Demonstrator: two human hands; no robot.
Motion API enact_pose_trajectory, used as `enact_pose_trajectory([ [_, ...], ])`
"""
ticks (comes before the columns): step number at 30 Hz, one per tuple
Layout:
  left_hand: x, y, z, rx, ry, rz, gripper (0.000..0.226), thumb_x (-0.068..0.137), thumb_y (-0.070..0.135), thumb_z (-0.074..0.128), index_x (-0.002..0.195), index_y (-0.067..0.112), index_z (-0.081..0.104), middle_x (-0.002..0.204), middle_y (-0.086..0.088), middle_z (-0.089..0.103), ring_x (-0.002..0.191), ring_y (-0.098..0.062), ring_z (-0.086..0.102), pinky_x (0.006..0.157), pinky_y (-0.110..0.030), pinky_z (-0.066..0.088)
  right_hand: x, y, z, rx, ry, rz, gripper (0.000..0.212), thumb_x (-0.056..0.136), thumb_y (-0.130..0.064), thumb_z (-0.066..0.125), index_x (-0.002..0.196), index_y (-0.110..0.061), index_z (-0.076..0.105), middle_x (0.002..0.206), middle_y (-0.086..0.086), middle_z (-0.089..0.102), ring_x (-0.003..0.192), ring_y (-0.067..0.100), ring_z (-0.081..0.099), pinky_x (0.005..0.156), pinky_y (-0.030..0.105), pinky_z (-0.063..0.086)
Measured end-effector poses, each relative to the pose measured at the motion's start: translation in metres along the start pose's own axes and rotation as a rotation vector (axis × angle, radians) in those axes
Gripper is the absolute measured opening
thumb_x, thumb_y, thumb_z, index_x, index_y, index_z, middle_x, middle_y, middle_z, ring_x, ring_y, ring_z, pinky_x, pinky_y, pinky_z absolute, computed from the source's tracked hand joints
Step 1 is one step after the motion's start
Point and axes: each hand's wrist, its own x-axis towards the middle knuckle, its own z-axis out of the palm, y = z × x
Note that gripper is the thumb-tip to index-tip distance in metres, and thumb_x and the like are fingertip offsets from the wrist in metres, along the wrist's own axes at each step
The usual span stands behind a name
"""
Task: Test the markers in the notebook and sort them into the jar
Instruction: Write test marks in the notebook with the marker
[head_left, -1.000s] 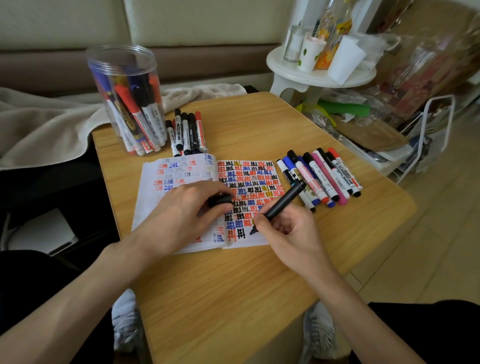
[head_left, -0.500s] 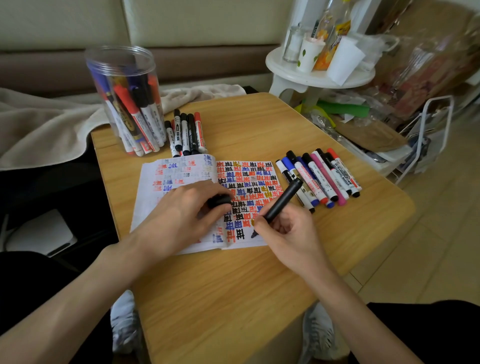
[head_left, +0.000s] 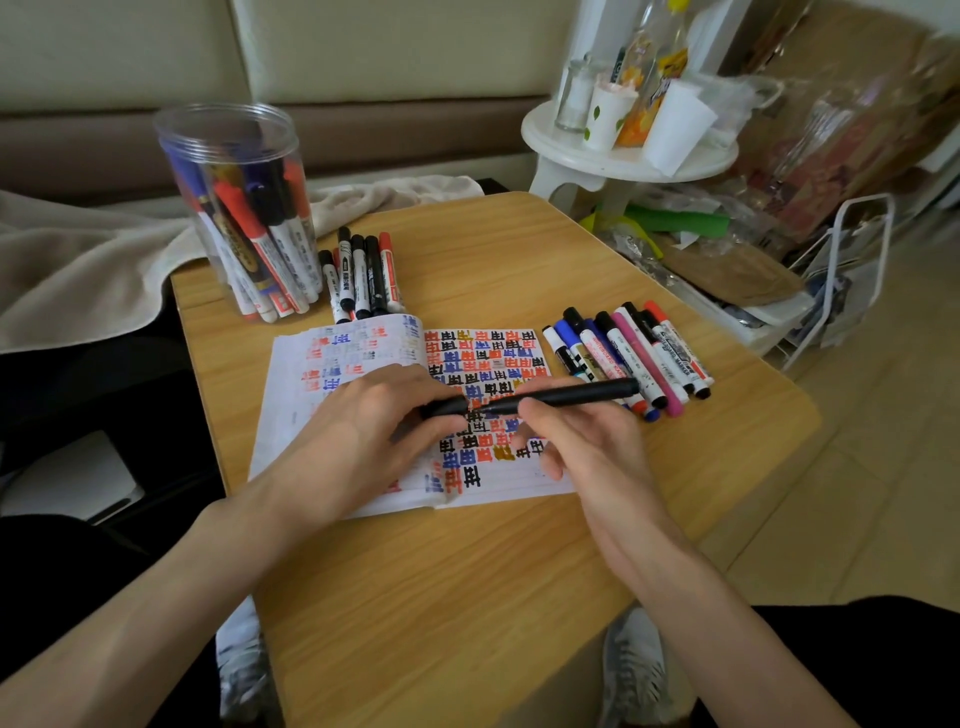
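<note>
right hand (head_left: 582, 447) is pinching one black marker (head_left: 571, 396) at frame centre, left hand (head_left: 358, 431) is pinching one black cap (head_left: 441, 408) (just beside the tip); one jar (head_left: 234, 208) is sitting upper left

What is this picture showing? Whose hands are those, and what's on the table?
These are a person's two bare hands, no machine. The one picture comes from a camera worn on the person's head, looking down. On the light wooden table lies an open paper notebook full of coloured scribbles. The right hand holds a slim black marker; the left hand pinches a small black cap, with the marker's tip pointing at it. A tall clear plastic jar holds many markers. A short row of capped markers lies beside the jar, and a longer row of mixed-colour markers lies right of the notebook.
</note>
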Motion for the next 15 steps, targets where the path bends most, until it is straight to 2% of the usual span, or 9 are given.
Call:
enact_pose_trajectory([
  [2, 0.0002, 0.0, 0.0006, -0.003, 0.002, 0.004, 0.04, 0.099, 0.055, 0.052, 0.12, 0.025, 0.071, 0.104, 0.016, 0.066, 0.091, -0.003, 0.06, 0.074, -0.031, 0.052, 0.0012, 0.0012, -0.0003, -0.012, 0.007, 0.009, 0.009, 0.096, -0.014, 0.073, 0.103, -0.016, 0.077, 0.092, 0.009, 0.078, 0.081, 0.014, 0.068, 0.062, 0.025, 0.043],
  [5, 0.0003, 0.0002, 0.0018, -0.011, 0.0, 0.021, 0.039, 0.098, 0.052, 0.057, 0.123, 0.025, 0.071, 0.107, 0.014, 0.067, 0.093, -0.006, 0.062, 0.072, -0.037, 0.056, 0.002, 0.0034, 0.0011, -0.031, -0.026, 0.015, 0.012, 0.096, -0.016, 0.072, 0.107, -0.011, 0.076, 0.094, 0.009, 0.078, 0.08, 0.014, 0.068, 0.06, 0.023, 0.043],
  [8, 0.0009, 0.0012, 0.0012, -0.025, -0.013, 0.039, 0.042, 0.099, 0.056, 0.053, 0.125, 0.028, 0.07, 0.107, 0.017, 0.065, 0.094, -0.005, 0.062, 0.072, -0.036, 0.055, 0.002, 0.0052, 0.0022, -0.057, -0.1, 0.028, 0.019, 0.095, -0.018, 0.074, 0.112, -0.01, 0.074, 0.092, 0.004, 0.078, 0.079, 0.013, 0.068, 0.059, 0.02, 0.045],
  [11, 0.001, 0.0009, -0.0003, -0.032, 0.0, 0.042, 0.042, 0.099, 0.058, 0.049, 0.123, 0.03, 0.069, 0.107, 0.018, 0.065, 0.096, -0.004, 0.062, 0.075, -0.035, 0.055, 0.0046, 0.0042, 0.0004, -0.084, -0.131, 0.029, 0.015, 0.093, -0.024, 0.076, 0.105, -0.014, 0.077, 0.079, 0.0, 0.07, 0.07, 0.008, 0.06, 0.06, 0.017, 0.045],
  [13, 0.0006, 0.0009, -0.0007, -0.026, 0.011, 0.049, 0.039, 0.099, 0.057, 0.05, 0.122, 0.032, 0.068, 0.105, 0.021, 0.064, 0.095, 0.0, 0.06, 0.075, -0.031, 0.054, 0.007, 0.0004, -0.0001, -0.007, -0.13, 0.054, 0.022, 0.092, -0.032, 0.076, 0.106, -0.015, 0.078, 0.078, 0.004, 0.066, 0.067, 0.011, 0.056, 0.058, 0.019, 0.042],
  [15, 0.0002, 0.0011, -0.0006, -0.02, 0.014, 0.042, 0.037, 0.099, 0.057, 0.05, 0.121, 0.033, 0.067, 0.104, 0.023, 0.063, 0.094, 0.002, 0.058, 0.075, -0.029, 0.053, 0.0102, -0.0026, -0.0027, 0.104, -0.092, 0.083, 0.032, 0.092, -0.035, 0.076, 0.11, -0.009, 0.076, 0.077, 0.007, 0.065, 0.065, 0.015, 0.055, 0.054, 0.023, 0.039],
])
